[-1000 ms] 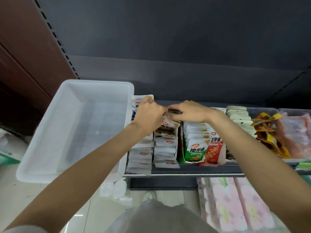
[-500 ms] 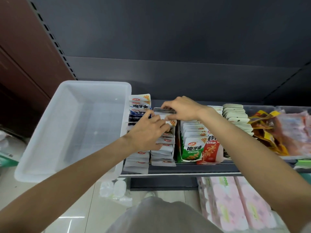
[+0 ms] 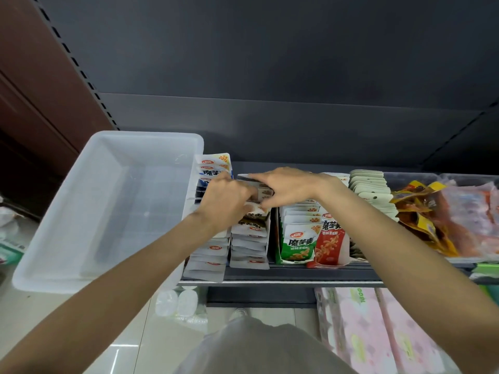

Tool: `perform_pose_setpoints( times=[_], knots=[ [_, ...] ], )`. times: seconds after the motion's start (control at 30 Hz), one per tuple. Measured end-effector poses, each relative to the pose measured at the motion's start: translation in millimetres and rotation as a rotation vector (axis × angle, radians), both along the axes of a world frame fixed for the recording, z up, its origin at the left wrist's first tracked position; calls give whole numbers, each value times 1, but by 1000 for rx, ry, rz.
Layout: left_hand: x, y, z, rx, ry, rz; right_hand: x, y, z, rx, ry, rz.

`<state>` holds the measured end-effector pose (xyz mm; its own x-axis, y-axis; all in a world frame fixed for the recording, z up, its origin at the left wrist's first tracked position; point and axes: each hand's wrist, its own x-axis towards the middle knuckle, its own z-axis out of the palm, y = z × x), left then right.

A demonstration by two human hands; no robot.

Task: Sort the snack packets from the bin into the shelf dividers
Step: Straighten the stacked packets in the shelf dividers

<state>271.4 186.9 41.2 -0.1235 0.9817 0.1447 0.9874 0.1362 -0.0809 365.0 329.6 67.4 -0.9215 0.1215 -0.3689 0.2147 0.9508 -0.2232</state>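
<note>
A clear plastic bin [image 3: 81, 228] stands at the left end of the shelf with nothing visible inside. Rows of snack packets fill the dividers: blue-and-white ones [image 3: 213, 164], brown-and-white ones [image 3: 249, 240], green ones [image 3: 298, 242] and red ones [image 3: 330, 244]. My left hand [image 3: 225, 201] has its fingers curled into the brown-and-white row. My right hand [image 3: 286, 184] reaches over the back of that same row, fingers bent on the rear packets. The two hands touch. Exactly which packet each grips is hidden by the fingers.
Pale green cards [image 3: 370, 190] stand in a row right of the red packets. Yellow and red bags [image 3: 442, 214] fill clear bins further right. Pink wrapped packs [image 3: 378, 333] lie on the lower shelf. Dark shelf back panel [image 3: 270, 76] rises behind.
My left hand has moved up and back along the brown-and-white row to meet my right hand. My right hand stays at the back of the row.
</note>
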Motion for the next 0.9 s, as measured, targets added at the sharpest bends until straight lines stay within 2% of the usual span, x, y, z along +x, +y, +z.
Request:
perform_pose_setpoints(
  times=[0.03,0.1,0.2,0.3,0.37,0.43,0.7,0.8,0.9],
  knots=[
    [0,-2,-2,-4,-30,20,1,-2,-3,41,22,21],
    [-2,-9,-6,105,-70,-45,0,-5,-11,149,100,59],
    [1,-30,-18,313,-1,-232,-4,-4,-15,207,156,90],
    [8,-47,-26,179,51,-338,-4,-2,-13,202,158,96],
    [10,-47,-29,7,121,-302,-3,-3,-12,212,174,109],
    [12,-43,-29,-82,167,-253,-2,-3,-12,211,186,115],
    [23,-38,-45,-86,239,-178,-1,-5,-11,213,168,119],
    [16,-32,-42,-22,202,-169,-1,-8,-10,207,133,96],
    [9,-27,-35,56,131,-135,3,-4,-7,47,28,50]
  ],
)
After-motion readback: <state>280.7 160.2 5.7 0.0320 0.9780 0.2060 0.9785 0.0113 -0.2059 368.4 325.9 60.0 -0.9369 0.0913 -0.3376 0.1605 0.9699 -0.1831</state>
